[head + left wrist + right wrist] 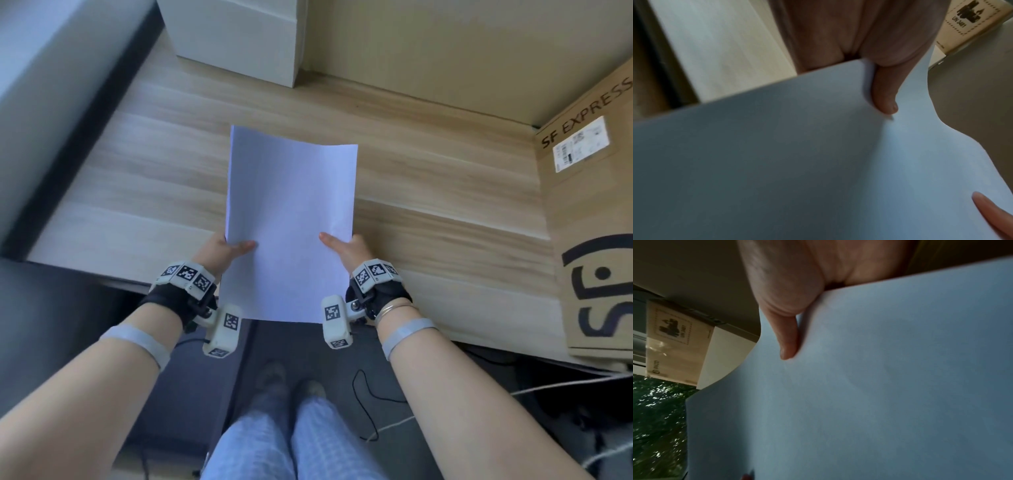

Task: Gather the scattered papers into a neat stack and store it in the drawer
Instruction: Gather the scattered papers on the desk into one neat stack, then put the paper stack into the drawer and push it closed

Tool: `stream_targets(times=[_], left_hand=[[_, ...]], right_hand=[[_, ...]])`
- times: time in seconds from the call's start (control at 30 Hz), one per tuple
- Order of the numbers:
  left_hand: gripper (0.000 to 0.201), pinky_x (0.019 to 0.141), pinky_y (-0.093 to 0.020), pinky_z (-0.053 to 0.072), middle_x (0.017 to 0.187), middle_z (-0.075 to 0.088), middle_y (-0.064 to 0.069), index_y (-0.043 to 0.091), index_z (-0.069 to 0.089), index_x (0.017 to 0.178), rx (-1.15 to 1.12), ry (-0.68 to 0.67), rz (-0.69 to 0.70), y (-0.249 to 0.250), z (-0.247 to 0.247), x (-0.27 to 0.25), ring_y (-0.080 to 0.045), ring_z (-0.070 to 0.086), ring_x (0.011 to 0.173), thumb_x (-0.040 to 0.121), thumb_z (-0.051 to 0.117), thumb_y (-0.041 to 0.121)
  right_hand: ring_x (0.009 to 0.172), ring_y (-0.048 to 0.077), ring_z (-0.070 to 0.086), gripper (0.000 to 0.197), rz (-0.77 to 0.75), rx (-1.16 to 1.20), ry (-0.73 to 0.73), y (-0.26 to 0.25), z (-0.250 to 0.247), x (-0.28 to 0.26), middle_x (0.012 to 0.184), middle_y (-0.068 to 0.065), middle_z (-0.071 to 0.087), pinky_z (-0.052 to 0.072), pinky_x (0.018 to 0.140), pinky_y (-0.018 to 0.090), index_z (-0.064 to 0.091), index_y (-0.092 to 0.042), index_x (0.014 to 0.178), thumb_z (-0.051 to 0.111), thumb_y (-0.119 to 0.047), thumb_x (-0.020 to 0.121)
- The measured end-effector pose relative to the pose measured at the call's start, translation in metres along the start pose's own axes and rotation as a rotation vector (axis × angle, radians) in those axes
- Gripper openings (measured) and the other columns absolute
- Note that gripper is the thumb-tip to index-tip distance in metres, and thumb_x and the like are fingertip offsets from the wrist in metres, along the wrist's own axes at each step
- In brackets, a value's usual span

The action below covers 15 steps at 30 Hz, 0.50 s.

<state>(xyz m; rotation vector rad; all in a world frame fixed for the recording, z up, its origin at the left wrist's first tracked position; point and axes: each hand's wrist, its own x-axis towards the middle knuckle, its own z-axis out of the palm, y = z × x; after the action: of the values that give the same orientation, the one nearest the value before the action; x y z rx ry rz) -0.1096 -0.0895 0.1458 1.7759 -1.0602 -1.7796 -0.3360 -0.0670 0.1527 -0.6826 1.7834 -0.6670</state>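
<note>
A stack of white papers is held up in the air above the front edge of the wooden desk. My left hand pinches its left edge, thumb on top and fingers hidden underneath. My right hand pinches the right edge the same way. The left wrist view shows the left thumb pressed onto the papers. The right wrist view shows the right thumb on the papers. No drawer is visible in any view.
A brown SF Express cardboard box stands at the desk's right end. A white box sits at the back against the wall. A grey panel borders the left. Below are my legs, cables and a dark floor.
</note>
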Motion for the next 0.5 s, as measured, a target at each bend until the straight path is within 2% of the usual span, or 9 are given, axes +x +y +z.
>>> stream_targets(times=[0.07,0.13,0.2,0.23,0.33,0.4,0.5], left_hand=[[0.030,0.097,-0.054,0.047,0.107,0.064,-0.019,0.014,0.061,0.099,-0.017,0.009,0.010,-0.010,-0.002,-0.008,-0.035,0.061,0.098,0.071,0.072,0.020],[0.043,0.094,-0.050,0.048,0.093,0.065,-0.015,0.013,0.059,0.105,-0.031,0.022,0.007,-0.020,-0.003,-0.018,-0.032,0.061,0.092,0.064,0.069,0.023],[0.039,0.088,-0.045,0.049,0.084,0.063,-0.008,0.012,0.059,0.102,-0.057,0.033,-0.006,-0.032,-0.002,-0.028,-0.028,0.060,0.082,0.064,0.068,0.021],[0.033,0.084,-0.041,0.049,0.083,0.063,-0.006,0.013,0.059,0.101,-0.067,0.039,-0.014,-0.040,-0.003,-0.032,-0.026,0.060,0.078,0.070,0.070,0.017],[0.013,0.071,-0.033,0.051,0.080,0.065,-0.003,0.014,0.059,0.098,-0.111,0.085,-0.021,-0.064,-0.007,-0.046,-0.022,0.061,0.071,0.087,0.060,0.008],[0.014,0.068,-0.031,0.053,0.071,0.070,0.001,0.018,0.062,0.088,-0.145,0.134,-0.028,-0.082,-0.013,-0.054,-0.019,0.066,0.064,0.087,0.059,0.004],[0.020,0.058,-0.026,0.055,0.058,0.073,0.010,0.019,0.061,0.088,-0.168,0.151,-0.045,-0.107,-0.030,-0.067,-0.006,0.069,0.052,0.089,0.054,0.000]], right_hand=[[0.101,0.025,0.061,0.042,-0.060,0.084,-0.001,0.003,0.004,-0.005,0.120,0.021,0.063,0.048,0.092,0.036,0.056,0.006,0.119,0.067,-0.017,0.086],[0.095,0.023,0.060,0.031,-0.108,0.133,-0.014,0.008,0.006,-0.006,0.118,0.023,0.063,0.050,0.092,0.041,0.058,0.005,0.117,0.061,-0.007,0.089],[0.095,0.021,0.059,0.029,-0.142,0.121,-0.028,0.012,0.011,-0.009,0.114,0.020,0.064,0.049,0.086,0.036,0.057,0.005,0.118,0.057,-0.004,0.091],[0.096,0.020,0.058,0.029,-0.161,0.104,-0.040,0.014,0.014,-0.012,0.113,0.017,0.063,0.047,0.085,0.033,0.055,0.005,0.120,0.055,-0.002,0.091],[0.101,0.020,0.056,0.031,-0.199,0.062,-0.088,0.022,0.026,-0.022,0.119,0.019,0.061,0.046,0.094,0.035,0.053,0.005,0.123,0.051,0.000,0.092],[0.106,0.022,0.057,0.032,-0.217,0.041,-0.122,0.028,0.038,-0.029,0.125,0.021,0.059,0.043,0.097,0.033,0.051,0.005,0.125,0.050,0.000,0.093],[0.106,0.020,0.055,0.034,-0.223,0.027,-0.170,0.039,0.057,-0.040,0.127,0.021,0.058,0.042,0.095,0.030,0.050,0.005,0.126,0.049,0.001,0.093]])
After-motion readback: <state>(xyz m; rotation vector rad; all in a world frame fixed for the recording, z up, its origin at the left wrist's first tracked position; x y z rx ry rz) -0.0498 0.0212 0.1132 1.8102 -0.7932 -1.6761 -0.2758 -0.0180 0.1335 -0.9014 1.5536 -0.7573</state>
